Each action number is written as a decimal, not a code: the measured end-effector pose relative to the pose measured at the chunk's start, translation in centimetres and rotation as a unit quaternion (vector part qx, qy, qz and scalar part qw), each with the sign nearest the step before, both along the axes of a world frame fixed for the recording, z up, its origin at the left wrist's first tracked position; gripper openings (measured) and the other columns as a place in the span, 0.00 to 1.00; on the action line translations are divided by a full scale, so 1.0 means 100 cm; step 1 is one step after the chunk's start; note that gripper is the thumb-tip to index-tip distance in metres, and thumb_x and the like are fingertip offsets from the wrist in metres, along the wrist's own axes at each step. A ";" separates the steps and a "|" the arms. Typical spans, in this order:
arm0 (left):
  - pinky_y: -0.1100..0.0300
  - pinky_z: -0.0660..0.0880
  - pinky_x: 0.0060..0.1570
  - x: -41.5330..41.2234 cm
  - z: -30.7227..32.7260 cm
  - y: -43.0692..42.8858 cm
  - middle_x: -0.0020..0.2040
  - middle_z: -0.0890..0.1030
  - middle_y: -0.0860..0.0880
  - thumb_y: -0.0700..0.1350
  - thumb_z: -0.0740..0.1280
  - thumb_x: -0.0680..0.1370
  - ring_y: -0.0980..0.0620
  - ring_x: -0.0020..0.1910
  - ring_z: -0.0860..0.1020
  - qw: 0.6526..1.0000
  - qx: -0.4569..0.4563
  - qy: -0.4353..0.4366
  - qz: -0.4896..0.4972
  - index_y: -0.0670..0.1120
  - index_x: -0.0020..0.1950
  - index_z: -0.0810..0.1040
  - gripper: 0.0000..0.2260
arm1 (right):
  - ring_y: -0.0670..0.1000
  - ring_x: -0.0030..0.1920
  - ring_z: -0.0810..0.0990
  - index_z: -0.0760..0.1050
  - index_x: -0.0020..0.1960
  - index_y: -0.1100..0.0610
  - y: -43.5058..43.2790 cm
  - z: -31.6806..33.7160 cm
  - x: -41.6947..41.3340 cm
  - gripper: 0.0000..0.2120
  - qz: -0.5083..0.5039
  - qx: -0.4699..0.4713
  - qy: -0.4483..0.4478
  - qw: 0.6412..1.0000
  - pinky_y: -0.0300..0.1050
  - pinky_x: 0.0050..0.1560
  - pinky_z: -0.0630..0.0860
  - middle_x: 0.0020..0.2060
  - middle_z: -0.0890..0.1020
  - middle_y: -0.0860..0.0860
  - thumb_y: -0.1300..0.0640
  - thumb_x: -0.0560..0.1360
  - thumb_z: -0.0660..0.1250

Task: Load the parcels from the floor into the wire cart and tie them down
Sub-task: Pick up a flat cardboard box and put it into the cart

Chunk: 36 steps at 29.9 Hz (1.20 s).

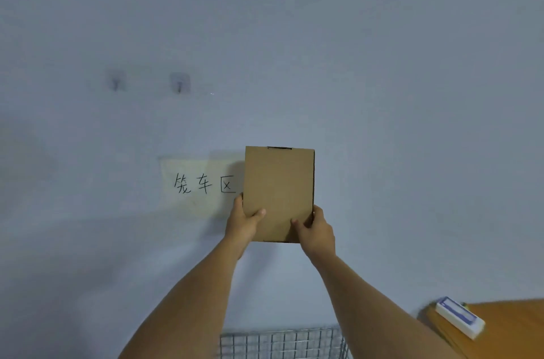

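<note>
Centrally, a flat brown cardboard parcel (279,191) is held upright in the air in front of a pale wall (382,94). The left hand (243,223) grips its lower left edge, thumb laid across the near face; the right hand (316,233) grips the lower right corner, thumb likewise on the face. Below the parcel, between the forearms, the top of the wire cart (282,342) shows, well apart from the parcel. Left of the parcel, a paper sign (200,186) with handwritten characters is fixed to the wall; two small hooks (180,82) sit higher and further left. Near right: a wooden worktop (512,329) bearing a white-and-blue box (459,317).
</note>
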<state>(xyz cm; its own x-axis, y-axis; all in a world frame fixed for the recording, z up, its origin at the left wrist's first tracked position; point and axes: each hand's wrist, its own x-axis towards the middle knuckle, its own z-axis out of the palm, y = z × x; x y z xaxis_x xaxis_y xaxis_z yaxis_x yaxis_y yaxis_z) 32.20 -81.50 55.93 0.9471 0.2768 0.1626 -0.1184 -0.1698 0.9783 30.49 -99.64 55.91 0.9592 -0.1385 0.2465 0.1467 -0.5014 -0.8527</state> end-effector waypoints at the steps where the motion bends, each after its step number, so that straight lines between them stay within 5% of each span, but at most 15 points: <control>1: 0.45 0.77 0.65 0.000 -0.014 0.007 0.66 0.79 0.52 0.46 0.74 0.79 0.47 0.63 0.79 1.000 0.003 0.012 0.006 0.54 0.77 0.65 0.30 | 0.59 0.61 0.80 0.64 0.77 0.54 0.006 -0.014 0.003 0.28 0.009 -0.001 0.016 1.000 0.49 0.56 0.75 0.62 0.80 0.53 0.47 0.81 0.67; 14: 0.44 0.74 0.69 -0.039 -0.300 0.037 0.70 0.77 0.48 0.44 0.70 0.82 0.45 0.66 0.77 0.971 -0.007 0.236 0.020 0.51 0.80 0.63 0.28 | 0.59 0.61 0.80 0.67 0.73 0.55 0.030 -0.290 -0.010 0.24 0.060 -0.035 0.257 0.964 0.51 0.58 0.77 0.62 0.81 0.55 0.48 0.81 0.68; 20: 0.48 0.74 0.63 -0.050 -0.425 0.049 0.61 0.76 0.49 0.43 0.67 0.84 0.43 0.66 0.76 0.939 -0.012 0.337 0.062 0.46 0.69 0.68 0.16 | 0.58 0.57 0.79 0.68 0.72 0.54 0.049 -0.421 -0.015 0.23 0.055 -0.043 0.344 0.936 0.52 0.55 0.77 0.59 0.80 0.54 0.49 0.81 0.68; 24: 0.41 0.73 0.68 -0.056 -0.515 0.068 0.69 0.75 0.47 0.46 0.65 0.85 0.43 0.66 0.75 0.915 -0.010 0.398 0.065 0.52 0.77 0.65 0.21 | 0.59 0.63 0.78 0.66 0.75 0.55 0.070 -0.513 -0.016 0.27 0.059 -0.050 0.381 0.921 0.50 0.59 0.74 0.63 0.79 0.53 0.48 0.80 0.68; 31: 0.50 0.72 0.57 -0.062 -0.668 0.090 0.62 0.75 0.48 0.45 0.63 0.86 0.44 0.64 0.75 0.881 0.001 0.465 0.081 0.44 0.74 0.69 0.17 | 0.60 0.63 0.79 0.69 0.74 0.55 0.102 -0.667 -0.017 0.27 0.057 -0.056 0.441 0.894 0.56 0.63 0.76 0.62 0.81 0.55 0.48 0.79 0.70; 36: 0.50 0.73 0.55 -0.063 -0.755 0.098 0.60 0.76 0.46 0.44 0.60 0.87 0.45 0.57 0.75 0.866 -0.004 0.495 0.068 0.43 0.72 0.70 0.14 | 0.60 0.62 0.80 0.67 0.76 0.55 0.108 -0.751 -0.024 0.28 0.041 -0.053 0.482 0.874 0.47 0.56 0.74 0.63 0.81 0.55 0.49 0.80 0.70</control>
